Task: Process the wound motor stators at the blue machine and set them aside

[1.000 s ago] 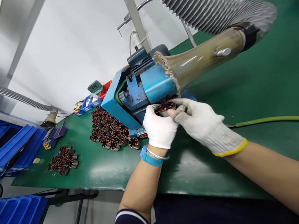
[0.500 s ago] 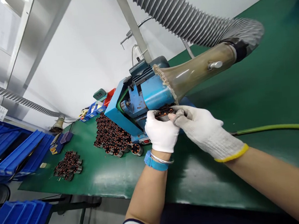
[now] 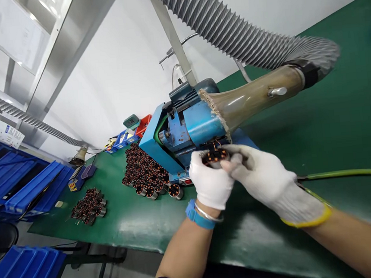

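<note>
Between my gloved hands is a round motor coil core with copper windings, its face turned upward and thin wires sticking up from it. My left hand is closed round its left and near side. My right hand, in a glove with a yellow cuff, pinches its right side with thumb and fingers; the fingertips are slightly blurred. Both hands are just in front of the blue machine, which has a translucent duct on its right.
Many wound cores stand left of the machine, and a smaller pile lies farther left on the green table. A green hose runs at right. Blue trays are at lower left.
My hands have drawn the core slightly back from the machine and tilted it, so its wound face shows more. The whole view has shifted a little.
</note>
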Available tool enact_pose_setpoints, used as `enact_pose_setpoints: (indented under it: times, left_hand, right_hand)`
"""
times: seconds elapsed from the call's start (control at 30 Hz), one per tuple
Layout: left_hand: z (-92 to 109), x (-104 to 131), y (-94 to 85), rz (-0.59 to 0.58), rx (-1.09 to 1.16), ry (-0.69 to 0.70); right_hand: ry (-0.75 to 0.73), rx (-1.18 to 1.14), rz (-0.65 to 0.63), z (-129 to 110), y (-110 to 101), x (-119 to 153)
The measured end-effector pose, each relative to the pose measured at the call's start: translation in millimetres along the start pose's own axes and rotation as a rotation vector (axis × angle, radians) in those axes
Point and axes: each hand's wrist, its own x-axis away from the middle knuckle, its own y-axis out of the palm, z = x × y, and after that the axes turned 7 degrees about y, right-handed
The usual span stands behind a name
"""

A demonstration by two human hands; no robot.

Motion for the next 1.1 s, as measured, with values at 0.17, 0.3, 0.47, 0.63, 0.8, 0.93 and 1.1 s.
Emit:
enact_pose_setpoints:
  times: [0.17, 0.3, 0.47, 0.63, 0.8, 0.93, 1.1]
  left_hand:
    - [-10.8, 20.4, -15.6, 0.012, 0.085, 0.017]
    - [-12.5, 13.7, -13.3, -0.013, 0.122, -0.016]
    - [-12.5, -5.3, -6.0, -0.004, 0.008, -0.040]
    - [-11.0, -18.6, -4.7, 0.011, -0.188, -0.016]
    - [-3.1, -21.1, -5.7, 0.006, -0.277, -0.022]
    - [0.2, -21.3, -6.6, 0.013, -0.298, 0.002]
    - [0.8, -25.6, -4.8, 0.014, -0.312, 0.002]
  right_hand:
    - [-0.130, 0.007, -0.075, 18.3, -0.1, 17.0]
    - [-0.089, 0.026, -0.118, 25.8, -1.4, 9.7]
    - [0.053, -0.041, -0.033, 15.9, 5.6, -6.1]
    - [0.065, -0.092, -0.016, 5.4, 12.5, -16.3]
    - [0.058, -0.131, -0.041, 0.7, 12.5, -15.6]
    - [0.025, -0.125, -0.083, -0.2, 11.6, -15.2]
    - [-0.022, -0.045, -0.059, 5.0, 11.0, -21.6]
